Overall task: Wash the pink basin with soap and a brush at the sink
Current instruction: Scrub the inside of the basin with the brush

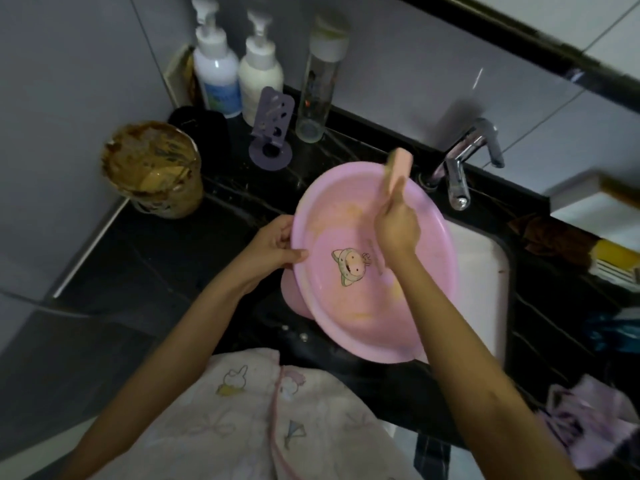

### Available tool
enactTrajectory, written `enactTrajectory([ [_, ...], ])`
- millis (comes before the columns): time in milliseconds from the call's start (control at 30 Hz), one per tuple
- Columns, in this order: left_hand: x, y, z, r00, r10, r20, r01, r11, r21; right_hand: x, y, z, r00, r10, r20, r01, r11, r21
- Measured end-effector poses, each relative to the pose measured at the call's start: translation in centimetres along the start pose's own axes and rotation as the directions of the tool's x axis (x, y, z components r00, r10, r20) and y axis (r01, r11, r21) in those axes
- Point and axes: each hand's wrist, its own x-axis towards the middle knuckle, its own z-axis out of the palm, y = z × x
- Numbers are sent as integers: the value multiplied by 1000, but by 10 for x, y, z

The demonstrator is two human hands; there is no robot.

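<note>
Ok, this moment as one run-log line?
step: scrubbing | left hand grips pink basin rim | right hand holds brush at far rim | basin tilted over sink

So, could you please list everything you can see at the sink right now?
Pink plastic basin with cartoon print: one, pink, tilted over the sink.
White sink: one, white, under the basin.
Pink scrubbing brush: one, pink, above the basin's far rim.
White pump bottles: two, white, back corner.
Clear tall bottle: one, clear, beside them.
Purple plastic stand: one, purple, on the black counter.
Brown-smeared tub: one, brown, counter left.
Chrome tap: one, silver, behind the sink.
Hands: two; left hand grips the basin's rim, right hand holds the brush.
</note>
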Motion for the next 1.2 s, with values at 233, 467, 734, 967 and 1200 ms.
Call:
enactTrajectory([
  [233,11,11,1,995,-101,-22,102,992,76,-59,41,-10,982,39,187,-34,999,-30],
  [467,36,15,24,945,45,-323,-6,993,121,-57,29,31,924,145,355,-163,986,21],
  [734,42,0,22,917,121,-380,-51,981,188,-87,53,-5,716,-82,694,238,962,-131],
  [967,43,-2,28,895,223,-387,-107,948,300,-44,13,27,884,151,442,-225,967,121],
  [1200,42,0,27,893,251,-374,-107,925,364,-86,-44,12,659,-58,750,-658,437,613],
])
